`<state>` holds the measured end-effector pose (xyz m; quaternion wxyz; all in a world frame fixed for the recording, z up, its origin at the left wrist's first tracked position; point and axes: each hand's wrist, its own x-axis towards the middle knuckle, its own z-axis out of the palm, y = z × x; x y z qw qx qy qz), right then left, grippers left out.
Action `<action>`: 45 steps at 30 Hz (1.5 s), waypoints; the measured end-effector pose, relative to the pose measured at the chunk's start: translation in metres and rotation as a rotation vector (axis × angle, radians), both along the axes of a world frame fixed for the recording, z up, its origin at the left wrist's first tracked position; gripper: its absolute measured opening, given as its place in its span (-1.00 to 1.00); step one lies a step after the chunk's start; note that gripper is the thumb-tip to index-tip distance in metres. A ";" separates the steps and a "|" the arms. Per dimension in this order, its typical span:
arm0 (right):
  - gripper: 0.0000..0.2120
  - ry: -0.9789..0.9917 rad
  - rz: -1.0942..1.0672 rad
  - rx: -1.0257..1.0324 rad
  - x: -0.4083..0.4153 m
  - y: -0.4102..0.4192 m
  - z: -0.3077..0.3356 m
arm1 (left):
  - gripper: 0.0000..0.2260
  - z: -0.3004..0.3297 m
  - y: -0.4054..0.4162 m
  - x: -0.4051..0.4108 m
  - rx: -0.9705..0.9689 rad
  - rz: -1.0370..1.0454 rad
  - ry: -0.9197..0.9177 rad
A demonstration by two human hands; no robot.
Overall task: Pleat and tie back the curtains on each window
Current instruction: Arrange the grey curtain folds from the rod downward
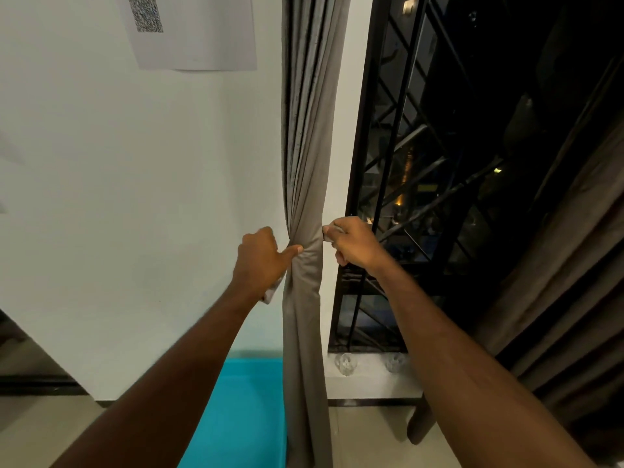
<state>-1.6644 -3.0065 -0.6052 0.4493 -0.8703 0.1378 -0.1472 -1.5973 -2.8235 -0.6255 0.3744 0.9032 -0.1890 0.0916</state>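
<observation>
The long grey-brown fabric curtain (305,184) hangs gathered into a narrow column at the centre of the view, between the white wall at 9 o'clock and the black-framed window with diagonal grille (398,163) at 3 o'clock. The left hand (260,261) clamps the bundle at its pinched waist, thumb pressed across the folds, with a pale strip of tie-back (270,293) poking out below the palm. The right hand (354,244) is curled around what looks like the tie's other end at the curtain's 3 o'clock edge (the view is too blurred there to be sure). The cloth seems soft, limp and fairly light, so pleats will slump unless squeezed firmly; the waist is the place to hold. A second, darker curtain (574,282) hangs at 4 o'clock, not yet tied.
</observation>
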 end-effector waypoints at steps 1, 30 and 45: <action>-0.62 -0.015 -0.041 0.148 -0.002 0.005 0.001 | -0.55 0.002 0.000 0.004 -0.029 0.027 0.067; -0.80 -0.127 -0.031 0.456 -0.024 0.074 -0.062 | -0.62 0.014 -0.005 -0.034 0.052 -0.162 -0.037; -0.75 -0.381 0.021 0.394 -0.050 0.047 -0.043 | -0.74 0.011 0.000 -0.037 -0.007 -0.509 0.007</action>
